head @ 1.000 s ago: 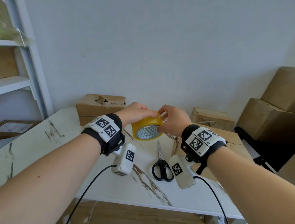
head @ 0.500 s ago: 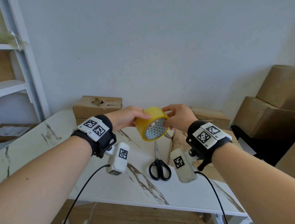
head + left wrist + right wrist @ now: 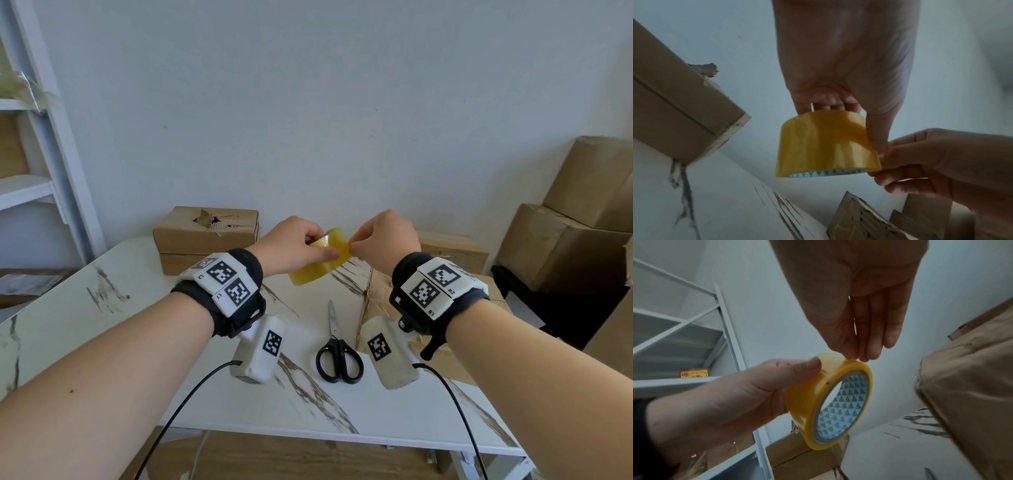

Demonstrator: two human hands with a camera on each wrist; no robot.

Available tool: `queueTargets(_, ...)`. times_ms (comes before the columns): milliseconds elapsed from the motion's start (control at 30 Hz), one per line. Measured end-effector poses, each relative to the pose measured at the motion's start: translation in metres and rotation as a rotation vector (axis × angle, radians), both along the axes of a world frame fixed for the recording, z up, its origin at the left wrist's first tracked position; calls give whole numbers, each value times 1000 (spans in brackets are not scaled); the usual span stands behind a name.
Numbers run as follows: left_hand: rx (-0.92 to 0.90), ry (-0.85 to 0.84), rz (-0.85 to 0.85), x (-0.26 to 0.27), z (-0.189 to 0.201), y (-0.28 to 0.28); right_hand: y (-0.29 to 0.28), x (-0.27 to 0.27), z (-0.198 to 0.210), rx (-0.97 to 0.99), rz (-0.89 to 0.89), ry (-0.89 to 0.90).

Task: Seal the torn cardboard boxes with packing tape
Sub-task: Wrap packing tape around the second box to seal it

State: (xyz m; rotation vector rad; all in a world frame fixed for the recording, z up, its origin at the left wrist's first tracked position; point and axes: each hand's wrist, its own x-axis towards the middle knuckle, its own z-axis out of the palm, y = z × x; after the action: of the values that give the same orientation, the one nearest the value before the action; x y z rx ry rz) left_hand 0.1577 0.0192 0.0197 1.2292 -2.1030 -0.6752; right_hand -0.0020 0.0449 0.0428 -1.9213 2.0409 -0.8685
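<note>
Above the table, my left hand [image 3: 325, 245] grips a yellow packing tape roll [image 3: 320, 263], thumb on its outer face. In the left wrist view the fingers reach into the tape roll [image 3: 826, 144] from above. My right hand [image 3: 352, 248] pinches the tape's loose edge at the roll's rim, fingertips [image 3: 855, 355] on top of the roll [image 3: 830, 402]. A torn cardboard box [image 3: 205, 233] stands at the table's back left. Another cardboard box [image 3: 376, 294] lies under my right wrist, and a third box [image 3: 452, 250] sits behind it.
Black-handled scissors [image 3: 337, 349] lie on the white marble table [image 3: 102, 308] between my wrists, blades pointing away. A white shelf unit [image 3: 41, 185] stands at the left. Large cardboard boxes [image 3: 565, 246] are stacked at the right, off the table.
The roll has turned from showing its patterned core to showing its outer face. My right fingers have shifted from the roll's side to pinching the tape edge. Both hands rose slightly.
</note>
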Motion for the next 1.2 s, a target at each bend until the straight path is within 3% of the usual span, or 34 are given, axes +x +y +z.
queueTargets(300,-129,-175,-23,-8,4,1,5,-6,2,14,7,89)
queueTargets(500,-210,-317,50,-7,5,-2,3,-8,-1,27,84,-42)
queueTargets(700,-227,-298,44,-7,9,-2,3,-15,-4,102,119,-329)
queueTargets(900,-301,-425,126,-11,7,-4,5,-12,0,58,150,-266)
queueTargets(1033,-234,-339,130,-8,10,-9,6,-12,5,-41,106,-258)
queueTargets(1200,-172,-291,87,-9,13,-11,7,-18,5,-20,67,-464)
